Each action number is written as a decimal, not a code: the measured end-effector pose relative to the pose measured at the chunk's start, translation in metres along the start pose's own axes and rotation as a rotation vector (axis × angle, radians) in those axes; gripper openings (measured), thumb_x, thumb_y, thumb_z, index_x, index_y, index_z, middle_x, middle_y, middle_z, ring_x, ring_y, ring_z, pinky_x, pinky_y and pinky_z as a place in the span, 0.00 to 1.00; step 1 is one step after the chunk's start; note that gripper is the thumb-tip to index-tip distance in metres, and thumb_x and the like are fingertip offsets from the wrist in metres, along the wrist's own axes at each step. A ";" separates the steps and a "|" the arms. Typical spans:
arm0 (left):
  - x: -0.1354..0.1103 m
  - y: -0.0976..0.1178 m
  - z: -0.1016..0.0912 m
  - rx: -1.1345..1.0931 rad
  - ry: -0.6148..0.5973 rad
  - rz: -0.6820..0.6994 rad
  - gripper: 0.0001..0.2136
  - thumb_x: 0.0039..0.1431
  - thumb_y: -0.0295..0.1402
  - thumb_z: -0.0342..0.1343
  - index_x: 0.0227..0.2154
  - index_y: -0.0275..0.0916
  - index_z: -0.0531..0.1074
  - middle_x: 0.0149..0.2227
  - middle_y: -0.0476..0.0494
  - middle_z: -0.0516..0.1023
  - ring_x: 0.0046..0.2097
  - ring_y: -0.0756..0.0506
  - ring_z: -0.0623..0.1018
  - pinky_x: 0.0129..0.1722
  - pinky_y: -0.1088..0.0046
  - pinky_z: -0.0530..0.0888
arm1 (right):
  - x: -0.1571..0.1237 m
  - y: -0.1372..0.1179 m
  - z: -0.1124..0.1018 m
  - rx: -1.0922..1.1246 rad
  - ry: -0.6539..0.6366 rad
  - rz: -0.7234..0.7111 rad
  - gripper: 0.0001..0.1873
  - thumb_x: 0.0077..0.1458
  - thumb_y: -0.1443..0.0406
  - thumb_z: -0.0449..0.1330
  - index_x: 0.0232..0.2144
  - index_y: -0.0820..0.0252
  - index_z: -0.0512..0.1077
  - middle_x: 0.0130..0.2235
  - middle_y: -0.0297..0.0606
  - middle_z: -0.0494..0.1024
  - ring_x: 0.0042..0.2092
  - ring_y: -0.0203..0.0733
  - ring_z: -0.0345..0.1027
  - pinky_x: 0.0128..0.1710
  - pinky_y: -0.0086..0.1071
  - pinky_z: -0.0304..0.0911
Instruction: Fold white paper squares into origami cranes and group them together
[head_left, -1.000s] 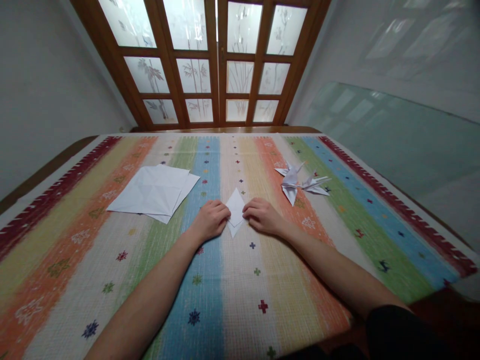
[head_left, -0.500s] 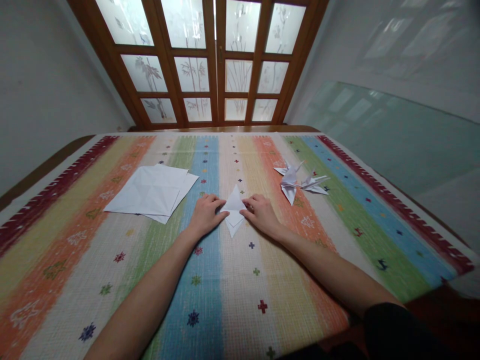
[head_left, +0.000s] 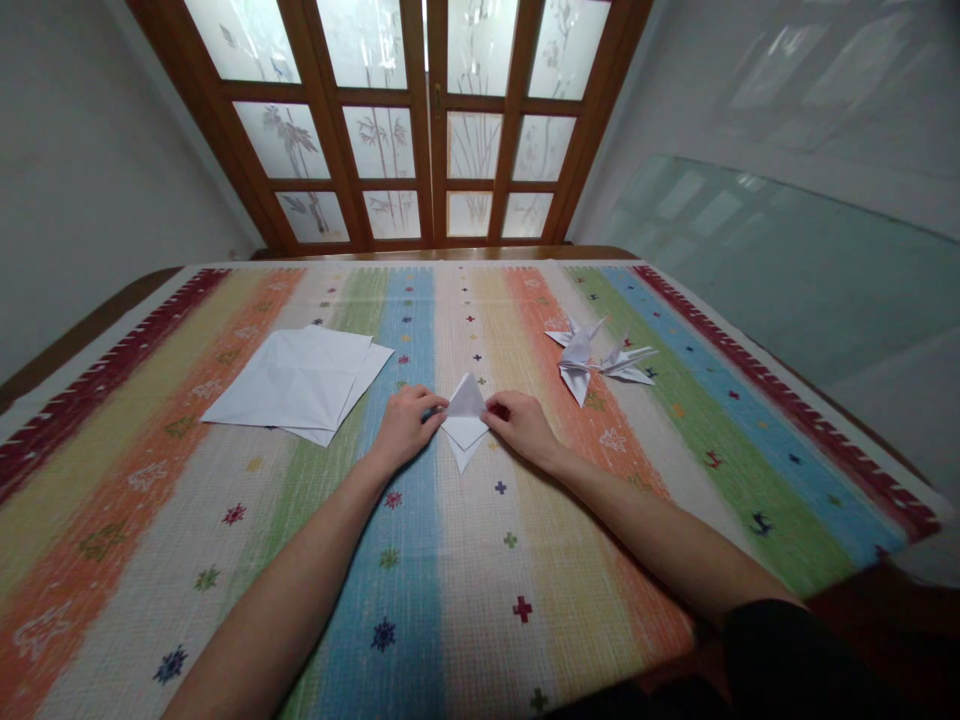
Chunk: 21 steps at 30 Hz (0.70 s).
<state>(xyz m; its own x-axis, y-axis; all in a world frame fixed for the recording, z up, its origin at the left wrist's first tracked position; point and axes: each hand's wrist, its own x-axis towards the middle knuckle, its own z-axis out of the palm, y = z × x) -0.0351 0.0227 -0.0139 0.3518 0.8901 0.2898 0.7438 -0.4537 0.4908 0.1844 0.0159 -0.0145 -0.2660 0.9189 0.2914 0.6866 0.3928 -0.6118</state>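
A small white folded paper, kite-shaped, lies on the striped tablecloth in the middle of the table. My left hand pinches its left corner with curled fingers. My right hand pinches its right corner the same way. The paper's upper flap is lifted up between the two hands, while its lower point rests on the cloth.
A stack of white paper sheets lies to the left of my hands. Two folded white paper cranes sit to the right. A wooden-framed frosted glass door stands behind the table. A glass panel leans at the right.
The paper's upper flap has been lifted and folded down from a flat diamond, so the shape is shorter. Both hands shifted slightly inward along its corners.
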 end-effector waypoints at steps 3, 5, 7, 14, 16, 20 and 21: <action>0.001 0.000 0.000 -0.006 -0.013 0.004 0.06 0.56 0.31 0.57 0.30 0.40 0.79 0.33 0.44 0.77 0.38 0.43 0.73 0.43 0.64 0.67 | 0.001 0.000 0.002 0.075 0.025 0.089 0.04 0.49 0.72 0.62 0.28 0.60 0.76 0.26 0.33 0.76 0.28 0.35 0.67 0.31 0.29 0.58; 0.002 0.001 0.000 -0.015 -0.011 -0.016 0.06 0.55 0.30 0.57 0.28 0.40 0.79 0.32 0.44 0.77 0.38 0.43 0.73 0.42 0.64 0.67 | 0.002 -0.001 0.003 0.097 0.031 0.125 0.05 0.49 0.72 0.62 0.29 0.60 0.77 0.25 0.32 0.76 0.27 0.35 0.67 0.31 0.29 0.59; 0.002 0.002 0.000 -0.013 0.002 -0.048 0.06 0.55 0.29 0.57 0.27 0.40 0.79 0.31 0.45 0.77 0.37 0.43 0.73 0.41 0.65 0.67 | 0.001 0.001 0.004 0.051 0.036 0.083 0.05 0.49 0.73 0.62 0.28 0.60 0.77 0.26 0.34 0.77 0.29 0.37 0.69 0.32 0.30 0.61; 0.000 -0.001 0.004 0.026 0.022 0.010 0.08 0.57 0.30 0.56 0.35 0.41 0.80 0.34 0.44 0.77 0.39 0.43 0.73 0.41 0.64 0.68 | -0.007 0.013 0.003 -0.219 0.018 -0.353 0.08 0.56 0.73 0.59 0.30 0.58 0.78 0.35 0.41 0.80 0.37 0.42 0.71 0.38 0.34 0.63; -0.001 -0.003 0.004 0.062 0.006 0.062 0.08 0.58 0.29 0.56 0.35 0.42 0.81 0.35 0.43 0.77 0.40 0.43 0.74 0.42 0.64 0.68 | -0.007 0.015 0.000 -0.269 -0.028 -0.450 0.09 0.58 0.72 0.57 0.32 0.58 0.77 0.35 0.40 0.81 0.37 0.41 0.71 0.38 0.34 0.63; -0.004 -0.004 -0.001 0.189 -0.043 0.184 0.08 0.58 0.29 0.56 0.35 0.43 0.81 0.37 0.43 0.78 0.40 0.43 0.74 0.39 0.66 0.68 | -0.008 0.015 -0.003 -0.354 -0.086 -0.557 0.11 0.61 0.70 0.55 0.32 0.58 0.77 0.35 0.41 0.81 0.37 0.41 0.71 0.39 0.34 0.62; -0.004 -0.004 -0.002 0.228 -0.047 0.212 0.08 0.59 0.29 0.56 0.35 0.43 0.80 0.37 0.43 0.78 0.40 0.43 0.74 0.38 0.66 0.68 | -0.009 0.015 -0.003 -0.361 -0.085 -0.561 0.11 0.62 0.70 0.54 0.32 0.58 0.77 0.35 0.41 0.81 0.37 0.41 0.71 0.39 0.34 0.62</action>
<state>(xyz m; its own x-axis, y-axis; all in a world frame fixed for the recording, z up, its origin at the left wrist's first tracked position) -0.0404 0.0203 -0.0154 0.5350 0.7799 0.3248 0.7572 -0.6132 0.2251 0.1996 0.0138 -0.0240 -0.6906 0.5848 0.4255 0.6081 0.7880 -0.0960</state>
